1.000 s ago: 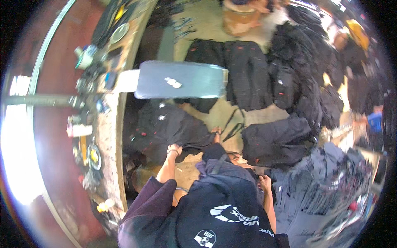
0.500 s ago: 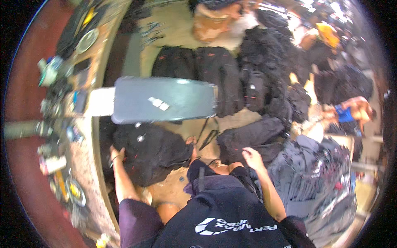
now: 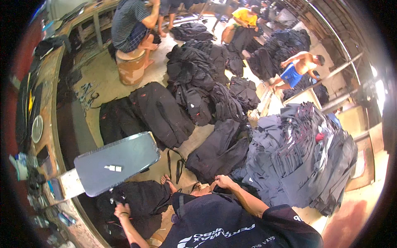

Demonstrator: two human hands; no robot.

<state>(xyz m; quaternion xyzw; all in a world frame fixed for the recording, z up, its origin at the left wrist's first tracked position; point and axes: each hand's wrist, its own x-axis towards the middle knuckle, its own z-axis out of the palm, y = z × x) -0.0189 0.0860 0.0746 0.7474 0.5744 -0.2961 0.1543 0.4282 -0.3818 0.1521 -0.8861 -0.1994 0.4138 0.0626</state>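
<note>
My left hand [image 3: 122, 211] is over a heap of black garments [image 3: 154, 197], just below the near edge of a dark grey padded board [image 3: 124, 155]. Its fingers are curled, close to a small shiny thing on the cloth; whether they grip it or the cloth does not show. My right hand [image 3: 224, 182] is closed in front of my chest, near the black trousers [image 3: 215, 149] on the floor. What it holds, if anything, is too small to make out. Two small white tags [image 3: 113, 168] lie on the board.
A worn wooden bench [image 3: 53, 140] with tools and bottles runs along the left. Beyond the board lie more black garments [image 3: 159, 111]. A large dark grey pile [image 3: 297, 161] stands at right. A seated person [image 3: 132, 29], one in yellow and a walking person [image 3: 297, 68] are farther off.
The view has swung right, bringing people and the grey pile into clearer sight. My right hand has gone from spread fingers to closed. My left hand has moved in from the garments' left edge.
</note>
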